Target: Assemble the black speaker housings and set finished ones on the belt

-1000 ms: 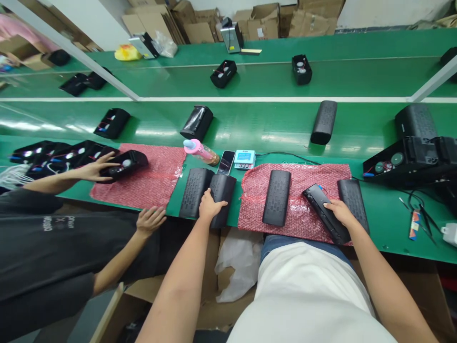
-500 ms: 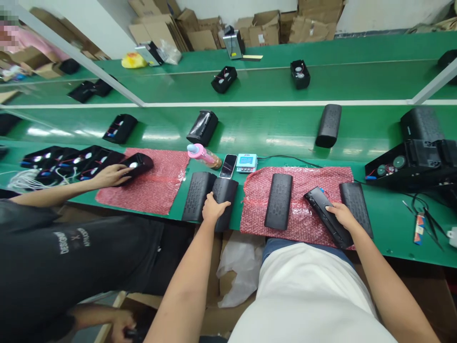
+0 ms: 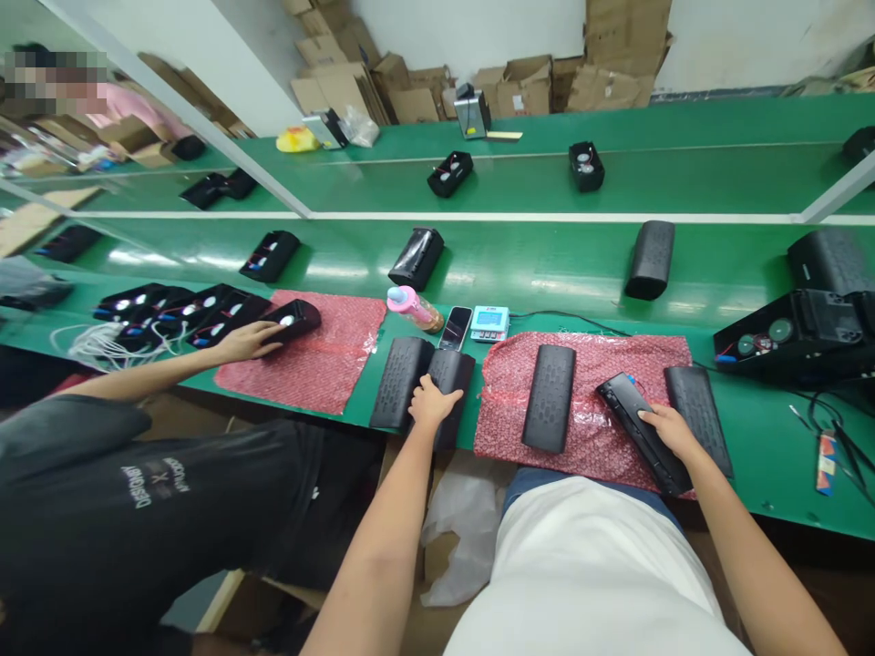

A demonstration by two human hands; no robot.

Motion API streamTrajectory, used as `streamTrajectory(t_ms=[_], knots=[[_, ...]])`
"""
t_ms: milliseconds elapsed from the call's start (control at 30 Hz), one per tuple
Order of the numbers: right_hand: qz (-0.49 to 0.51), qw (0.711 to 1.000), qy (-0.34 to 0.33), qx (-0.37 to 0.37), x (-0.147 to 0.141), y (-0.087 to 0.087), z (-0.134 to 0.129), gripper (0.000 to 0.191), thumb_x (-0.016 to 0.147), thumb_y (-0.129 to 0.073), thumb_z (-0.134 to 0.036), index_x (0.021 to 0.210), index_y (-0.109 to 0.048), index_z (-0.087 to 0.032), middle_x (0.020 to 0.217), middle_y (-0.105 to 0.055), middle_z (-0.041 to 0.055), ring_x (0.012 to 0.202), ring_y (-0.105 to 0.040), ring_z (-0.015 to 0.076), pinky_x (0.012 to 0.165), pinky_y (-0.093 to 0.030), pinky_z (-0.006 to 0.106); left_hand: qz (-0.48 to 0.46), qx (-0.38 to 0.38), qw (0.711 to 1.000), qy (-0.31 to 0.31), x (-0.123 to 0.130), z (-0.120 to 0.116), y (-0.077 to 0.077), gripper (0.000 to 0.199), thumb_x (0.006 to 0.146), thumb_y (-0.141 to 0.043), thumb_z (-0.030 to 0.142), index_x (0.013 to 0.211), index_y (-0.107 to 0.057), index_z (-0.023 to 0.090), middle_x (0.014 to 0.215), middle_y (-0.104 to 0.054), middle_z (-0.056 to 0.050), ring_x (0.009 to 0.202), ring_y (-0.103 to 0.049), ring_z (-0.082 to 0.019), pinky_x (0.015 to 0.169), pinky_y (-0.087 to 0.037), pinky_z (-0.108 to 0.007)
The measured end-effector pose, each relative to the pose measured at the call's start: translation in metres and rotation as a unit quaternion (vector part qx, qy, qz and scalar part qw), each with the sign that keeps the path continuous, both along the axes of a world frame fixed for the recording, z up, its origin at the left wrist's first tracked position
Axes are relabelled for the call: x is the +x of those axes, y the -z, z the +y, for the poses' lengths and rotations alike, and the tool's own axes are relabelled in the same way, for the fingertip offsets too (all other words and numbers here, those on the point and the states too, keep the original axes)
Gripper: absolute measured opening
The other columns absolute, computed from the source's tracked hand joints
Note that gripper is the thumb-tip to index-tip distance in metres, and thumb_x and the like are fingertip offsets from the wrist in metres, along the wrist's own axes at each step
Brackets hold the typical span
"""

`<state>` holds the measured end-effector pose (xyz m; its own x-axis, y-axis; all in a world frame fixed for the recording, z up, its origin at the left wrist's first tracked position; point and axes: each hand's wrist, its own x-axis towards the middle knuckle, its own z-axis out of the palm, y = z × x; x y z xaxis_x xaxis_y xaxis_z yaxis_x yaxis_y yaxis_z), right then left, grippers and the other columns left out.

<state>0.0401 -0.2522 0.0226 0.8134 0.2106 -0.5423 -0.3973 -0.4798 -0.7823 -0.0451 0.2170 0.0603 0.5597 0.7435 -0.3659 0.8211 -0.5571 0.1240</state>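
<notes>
Left hand (image 3: 434, 403) thumb and fingers wide across a shell (image 3: 452, 372) at near edge of worktop (image 3: 354, 397), just beside a second shell (image 3: 400, 383); can't tell if it grips. Shell's long axis runs near to far, far end slightly right, toward phone (image 3: 456, 328). Right hand (image 3: 674, 432) holding case (image 3: 637, 438), thumb on top, over right part of bubble mat (image 3: 501, 428). Case's long axis diagonal: far end points left, near end right.

Vs 0.5 s ago: whole view shifted, scene lower and further right in frame. Both hands on same pieces, angles about same. Co-worker's hand (image 3: 254, 341) still on speaker (image 3: 299, 319) at left; their other hand, seen low then, can't be made out now.

Looks: shell black, rounded, partly covered by hand. Case black, slim, ridged, blue bit at far end.
</notes>
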Motion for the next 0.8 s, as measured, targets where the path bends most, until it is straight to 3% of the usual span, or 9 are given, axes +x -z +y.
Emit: streamTrajectory(t_ms=[133, 233, 333, 400, 500, 567, 633, 733, 800], knots=[[-0.049, 0.998, -0.021, -0.030, 0.000, -0.001, 0.005, 0.038, 0.062, -0.053, -0.053, 0.061, -0.063, -0.017, 0.060, -0.064, 0.0038, 0.063, -0.057, 0.0240, 0.062, -0.042, 0.033, 0.020, -0.012, 0.999, 0.031, -0.001, -0.002, -0.005, 0.118, 0.057, -0.074, 0.056, 0.146, -0.006, 0.021, 0.130, -0.045, -0.026, 0.118, -0.050, -0.042, 0.093, -0.039, -0.054], [-0.078, 0.994, -0.042, -0.060, -0.002, -0.004, 0.011, 0.036, 0.062, -0.059, -0.052, 0.063, -0.064, -0.016, 0.062, -0.065, 0.0043, 0.066, -0.058, 0.0250, 0.061, -0.041, 0.032, 0.044, -0.006, 0.999, 0.029, -0.001, -0.008, -0.008, 0.120, 0.060, -0.071, 0.055, 0.147, 0.006, 0.027, 0.130, -0.045, -0.025, 0.115, -0.052, -0.043, 0.088, -0.041, -0.056], [-0.102, 0.989, -0.058, -0.087, -0.009, -0.013, 0.018, 0.032, 0.065, -0.062, -0.047, 0.072, -0.068, -0.016, 0.070, -0.069, 0.0051, 0.070, -0.060, 0.0262, 0.062, -0.042, 0.031, 0.028, 0.014, 0.997, 0.075, -0.008, -0.021, -0.018, 0.107, 0.066, -0.067, 0.049, 0.149, -0.003, 0.026, 0.124, -0.049, -0.023, 0.109, -0.057, -0.039, 0.084, -0.045, -0.049], [-0.119, 0.985, -0.064, -0.108, -0.016, -0.021, 0.024, 0.027, 0.067, -0.062, -0.041, 0.075, -0.069, -0.017, 0.073, -0.070, 0.0049, 0.072, -0.062, 0.0262, 0.061, -0.042, 0.030, -0.004, 0.086, 0.985, 0.153, -0.013, -0.027, -0.029, 0.093, 0.068, -0.065, 0.035, 0.148, -0.018, 0.027, 0.123, -0.051, -0.022, 0.107, -0.057, -0.039, 0.084, -0.045, -0.051], [-0.146, 0.975, -0.075, -0.151, -0.022, -0.033, 0.036, 0.020, 0.067, -0.064, -0.033, 0.077, -0.070, -0.017, 0.075, -0.071, 0.0053, 0.071, -0.063, 0.0248, 0.060, -0.040, 0.028, -0.144, 0.157, 0.924, 0.316, -0.001, -0.021, -0.051, 0.065, 0.067, -0.064, 0.021, 0.130, -0.053, 0.027, 0.130, -0.050, -0.019, 0.120, -0.049, -0.038, 0.094, -0.041, -0.054], [-0.166, 0.965, -0.091, -0.183, -0.021, -0.041, 0.041, 0.017, 0.065, -0.066, -0.031, 0.074, -0.069, -0.017, 0.073, -0.070, 0.0063, 0.068, -0.063, 0.0246, 0.058, -0.039, 0.028, -0.256, 0.136, 0.919, 0.268, 0.027, -0.009, -0.073, 0.057, 0.064, -0.066, 0.028, 0.119, -0.061, 0.016, 0.123, -0.056, -0.020, 0.115, -0.054, -0.034, 0.093, -0.045, -0.049], [-0.187, 0.953, -0.126, -0.204, -0.017, -0.047, 0.042, 0.017, 0.061, -0.071, -0.031, 0.071, -0.069, -0.017, 0.073, -0.070, 0.0068, 0.069, -0.064, 0.0260, 0.059, -0.039, 0.029, -0.340, 0.087, 0.925, 0.148, 0.068, 0.005, -0.099, 0.053, 0.067, -0.062, 0.035, 0.111, -0.062, 0.006, 0.101, -0.066, -0.016, 0.095, -0.064, -0.027, 0.081, -0.053, -0.041], [-0.216, 0.927, -0.204, -0.229, -0.007, -0.048, 0.039, 0.021, 0.052, -0.080, -0.029, 0.066, -0.070, -0.018, 0.076, -0.071, 0.0094, 0.077, -0.065, 0.0314, 0.068, -0.043, 0.034, -0.411, -0.016, 0.911, 0.033, 0.136, 0.014, -0.129, 0.045, 0.075, -0.056, 0.030, 0.115, -0.058, 0.008, 0.083, -0.069, -0.008, 0.076, -0.067, -0.020, 0.071, -0.056, -0.035], [-0.238, 0.878, -0.312, -0.275, 0.002, -0.040, 0.037, 0.016, 0.052, -0.081, -0.023, 0.063, -0.071, -0.017, 0.072, -0.071, 0.0118, 0.074, -0.065, 0.0326, 0.070, -0.045, 0.038, -0.429, -0.034, 0.903, 0.020, 0.178, 0.011, -0.137, 0.062, 0.071, -0.066, 0.031, 0.128, -0.047, 0.016, 0.102, -0.068, -0.011, 0.089, -0.067, -0.023, 0.079, -0.054, -0.039]])
